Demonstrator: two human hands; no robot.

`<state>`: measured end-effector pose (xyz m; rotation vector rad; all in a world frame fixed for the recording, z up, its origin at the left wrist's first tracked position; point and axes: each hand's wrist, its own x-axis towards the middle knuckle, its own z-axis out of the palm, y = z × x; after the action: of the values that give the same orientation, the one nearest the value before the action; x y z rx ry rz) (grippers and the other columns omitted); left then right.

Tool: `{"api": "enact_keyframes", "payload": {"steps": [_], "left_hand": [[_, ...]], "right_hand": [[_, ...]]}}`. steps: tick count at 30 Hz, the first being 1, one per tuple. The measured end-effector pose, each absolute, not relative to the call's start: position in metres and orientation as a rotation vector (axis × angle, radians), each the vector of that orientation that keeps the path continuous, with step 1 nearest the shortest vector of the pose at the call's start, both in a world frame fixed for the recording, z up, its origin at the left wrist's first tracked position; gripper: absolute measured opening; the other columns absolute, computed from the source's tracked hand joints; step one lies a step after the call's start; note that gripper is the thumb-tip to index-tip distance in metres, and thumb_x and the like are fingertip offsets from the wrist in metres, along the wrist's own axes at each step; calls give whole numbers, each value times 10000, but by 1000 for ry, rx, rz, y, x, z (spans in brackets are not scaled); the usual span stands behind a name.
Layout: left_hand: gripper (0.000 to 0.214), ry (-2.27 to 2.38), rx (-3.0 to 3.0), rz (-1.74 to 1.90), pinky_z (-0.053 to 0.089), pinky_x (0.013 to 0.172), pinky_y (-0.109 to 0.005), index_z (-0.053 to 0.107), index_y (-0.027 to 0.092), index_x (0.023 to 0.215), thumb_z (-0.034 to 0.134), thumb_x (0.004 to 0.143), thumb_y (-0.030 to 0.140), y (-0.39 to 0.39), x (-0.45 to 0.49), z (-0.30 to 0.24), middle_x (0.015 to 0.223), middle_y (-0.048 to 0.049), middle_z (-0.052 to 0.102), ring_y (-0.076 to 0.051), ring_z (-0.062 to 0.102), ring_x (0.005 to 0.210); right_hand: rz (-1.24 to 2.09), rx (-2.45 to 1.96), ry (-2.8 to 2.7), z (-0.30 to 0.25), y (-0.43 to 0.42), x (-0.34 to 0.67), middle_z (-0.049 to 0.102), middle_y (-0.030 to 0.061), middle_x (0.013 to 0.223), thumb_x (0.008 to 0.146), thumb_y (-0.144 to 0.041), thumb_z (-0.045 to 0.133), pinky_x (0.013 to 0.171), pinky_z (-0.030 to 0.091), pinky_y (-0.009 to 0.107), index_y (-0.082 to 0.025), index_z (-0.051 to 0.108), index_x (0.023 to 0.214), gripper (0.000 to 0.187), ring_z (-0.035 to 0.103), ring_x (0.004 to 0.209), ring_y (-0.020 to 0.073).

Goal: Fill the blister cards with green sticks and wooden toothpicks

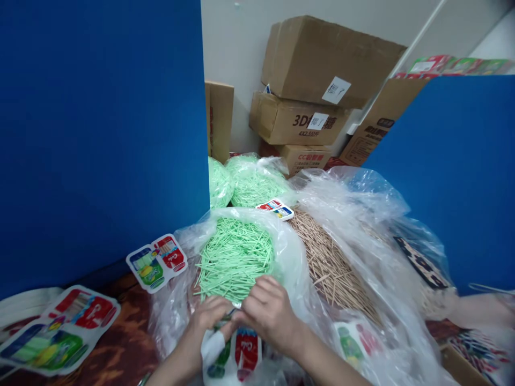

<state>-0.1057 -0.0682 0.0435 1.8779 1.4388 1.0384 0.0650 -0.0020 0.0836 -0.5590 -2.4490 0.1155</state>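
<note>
Both hands meet low in the middle, at the top edge of a small white pouch [246, 351] with a red cola bottle and a green bottle on it. My left hand [211, 321] pinches the pouch from the left, and my right hand [271, 313] grips it from the right with curled fingers. Just beyond the fingers lies a clear plastic bag [292, 249], open at the top, with a heap of thin light green sticks [237, 257]. To its right, brown sticks [330, 262] lie in another clear bag [354, 203].
Double-bottle pouches [64, 329] lie at left, and another pouch [276, 208] rests beyond the green sticks. Closed bags of green sticks [257, 182] and stacked cardboard boxes [330, 64] stand behind. Blue panels [100, 134] flank both sides. Another person's arm [480, 311] reaches in at right.
</note>
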Motion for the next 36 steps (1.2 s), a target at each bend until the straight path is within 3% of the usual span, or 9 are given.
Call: {"api": "enact_keyframes", "payload": {"steps": [4,6,8,10,15,20,26,32,36], "left_hand": [[253,1457,1991,934,379,570,-254,586,185,577,576,829,210,-78,-111,39,588,-10,599,-167,545,588],[223,1519,1944,938,381,577,-251,563,182,577,615,793,198,-81,-113,36,590,0,583,-162,547,588],[242,1549,1896,966,369,557,-241,533,183,564,646,773,225,-82,-112,31,584,9,560,-152,530,570],[302,1543,1878,1044,343,523,-235,503,188,527,680,749,290,-82,-109,25,549,16,537,-140,499,528],[325,1417,1885,1169,304,493,-231,496,189,503,724,703,305,-84,-101,12,516,19,522,-123,459,491],[259,1348,1804,1063,323,511,-215,502,181,550,712,701,189,-87,-100,18,580,15,529,-121,480,531],[288,1377,1621,1067,303,525,-209,457,180,534,697,687,131,-85,-95,29,578,39,470,-114,444,551],[302,1366,1523,1110,281,518,-215,455,177,538,700,713,207,-83,-92,34,580,43,440,-108,397,547],[296,1381,1455,1130,263,497,-212,453,176,535,692,706,203,-78,-90,32,583,44,435,-98,372,532]], "right_hand": [[196,-533,-2530,81,-17,71,568,35,629,933,-271,480,620,384,311,-193,582,703,263,493,638,177],[479,-494,-2548,89,-12,78,636,46,734,931,-227,471,663,433,312,-197,630,865,176,565,716,184],[824,-515,-2452,93,5,83,678,42,892,950,-242,437,726,475,305,-229,606,1067,206,619,832,177],[920,-678,-2315,88,28,84,678,37,969,979,-238,353,733,493,289,-236,561,1151,271,637,870,160],[114,-982,-2899,43,69,58,648,86,915,899,-231,502,704,476,310,-174,631,936,145,601,852,214],[-97,-940,-3024,24,67,37,614,117,919,877,-100,452,717,443,379,-153,599,895,158,553,894,261],[-89,-926,-3038,27,71,39,612,102,907,879,-92,449,764,427,378,-173,585,886,159,543,897,239],[164,-1042,-2862,31,83,46,654,117,881,904,-183,469,766,431,370,-183,556,806,130,577,885,254],[401,-1120,-2644,42,89,50,672,64,795,971,-247,336,706,453,300,-198,513,876,206,620,774,190]]}}
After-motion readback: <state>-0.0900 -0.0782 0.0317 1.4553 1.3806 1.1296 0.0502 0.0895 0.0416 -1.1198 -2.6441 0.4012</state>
